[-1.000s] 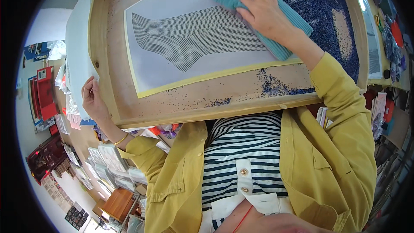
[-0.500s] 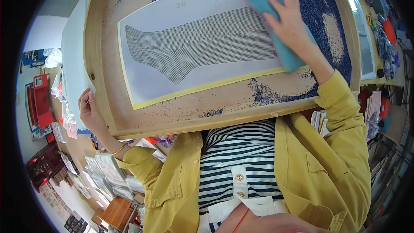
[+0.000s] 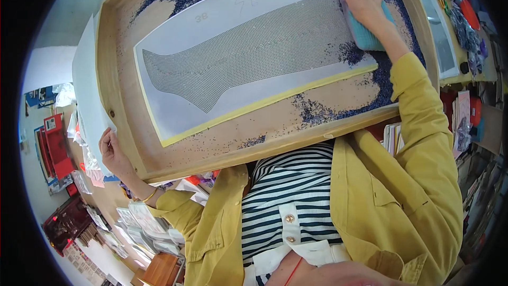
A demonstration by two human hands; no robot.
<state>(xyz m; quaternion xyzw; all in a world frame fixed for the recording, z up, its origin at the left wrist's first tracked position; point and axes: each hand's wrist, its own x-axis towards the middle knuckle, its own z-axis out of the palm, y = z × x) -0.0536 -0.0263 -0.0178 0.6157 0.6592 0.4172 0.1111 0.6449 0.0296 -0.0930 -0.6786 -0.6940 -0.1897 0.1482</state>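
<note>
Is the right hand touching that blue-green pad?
Touching. The head view shows the right hand spread across the top of the blue-green pad, with no gap visible.

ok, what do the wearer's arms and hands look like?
Mustard-yellow left sleeve and right sleeve, both ending short of the wrist. Thin gold-coloured bracelet on the left wrist. Left hand and right hand ungloved.
</note>
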